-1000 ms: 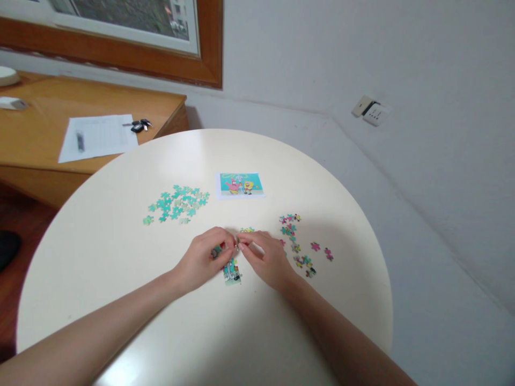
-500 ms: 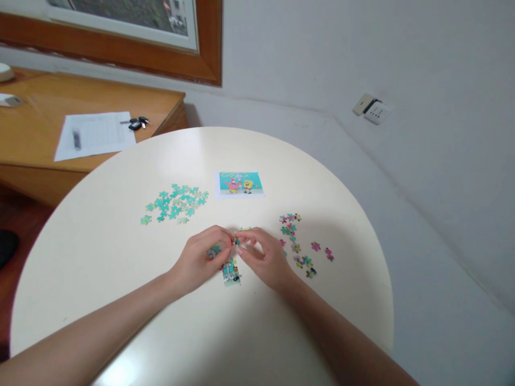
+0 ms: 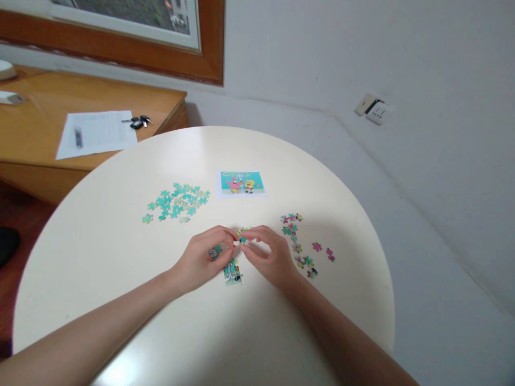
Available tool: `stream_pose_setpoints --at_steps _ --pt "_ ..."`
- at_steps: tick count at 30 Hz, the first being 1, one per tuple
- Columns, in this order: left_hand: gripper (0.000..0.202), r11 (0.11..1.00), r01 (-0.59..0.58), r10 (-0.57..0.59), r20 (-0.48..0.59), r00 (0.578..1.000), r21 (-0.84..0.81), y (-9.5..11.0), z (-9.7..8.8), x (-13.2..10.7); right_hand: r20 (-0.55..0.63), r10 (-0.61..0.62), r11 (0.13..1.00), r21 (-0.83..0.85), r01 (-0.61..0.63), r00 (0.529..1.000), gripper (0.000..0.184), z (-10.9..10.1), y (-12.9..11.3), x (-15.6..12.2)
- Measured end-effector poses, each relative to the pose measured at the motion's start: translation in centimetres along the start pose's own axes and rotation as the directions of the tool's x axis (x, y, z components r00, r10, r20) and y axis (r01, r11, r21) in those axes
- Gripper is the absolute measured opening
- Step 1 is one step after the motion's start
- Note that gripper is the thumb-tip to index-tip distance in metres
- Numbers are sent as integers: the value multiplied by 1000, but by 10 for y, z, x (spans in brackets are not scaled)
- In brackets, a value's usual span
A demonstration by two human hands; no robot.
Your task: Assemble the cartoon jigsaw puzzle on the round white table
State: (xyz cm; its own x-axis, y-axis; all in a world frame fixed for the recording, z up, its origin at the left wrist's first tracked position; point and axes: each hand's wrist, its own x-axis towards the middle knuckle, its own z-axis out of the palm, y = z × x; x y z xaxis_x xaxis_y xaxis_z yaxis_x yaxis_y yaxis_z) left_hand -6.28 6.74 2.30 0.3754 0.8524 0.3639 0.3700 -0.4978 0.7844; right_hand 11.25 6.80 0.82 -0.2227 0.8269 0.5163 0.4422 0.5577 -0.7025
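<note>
"Where is the piece being handled?"

"The small puzzle piece [image 3: 242,239] is at the fingertips, over the middle of the round white tabletop [image 3: 193,338]. The right hand [image 3: 273,254] pinches it between thumb and finger"

"And the left hand [image 3: 203,254]?"

"Its thumb and forefinger curl in just beside the piece. I can't tell whether they grip it too or merely steady it"

"Why such a delicate hold?"

"Probably because the piece is so little: a tip grip leaves most of its outline free, and having both hands close should make turning it easy"

"What lies around them?"

"A joined section [image 3: 232,272] on the near side, a grey-and-teal bit [image 3: 214,252] partly covered by the left hand, and some yellow pieces [image 3: 244,230] just beyond the fingertips. I'd guess they're central so that both hands reach them alike"

"Then why separate groups?"

"Sorted by colour, it seems. The teal pile [image 3: 179,201] lies off to the left; the mixed-colour pieces [image 3: 295,233] are strung out on the right, perhaps so each can be seen. Two pink pieces [image 3: 317,246] lie apart from those"

"And the printed picture [image 3: 242,183]?"

"Flat beyond the hands, right way up for the person, presumably where a glance finds it and no arm covers it"
</note>
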Motion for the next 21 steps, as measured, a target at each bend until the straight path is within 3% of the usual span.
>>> stream_pose_setpoints --at_steps 8,15,21 --pt "11 1000 3 -2 14 1000 -16 -1 0 0 -19 -21 995 -93 19 1000 13 -2 2 2" --pt "13 999 -1 0 17 1000 52 -5 0 1 -50 61 966 -249 -71 997 13 -17 16 5" --pt "14 998 20 -23 39 999 67 -8 0 1 52 126 942 -320 -103 991 16 -28 15 7"
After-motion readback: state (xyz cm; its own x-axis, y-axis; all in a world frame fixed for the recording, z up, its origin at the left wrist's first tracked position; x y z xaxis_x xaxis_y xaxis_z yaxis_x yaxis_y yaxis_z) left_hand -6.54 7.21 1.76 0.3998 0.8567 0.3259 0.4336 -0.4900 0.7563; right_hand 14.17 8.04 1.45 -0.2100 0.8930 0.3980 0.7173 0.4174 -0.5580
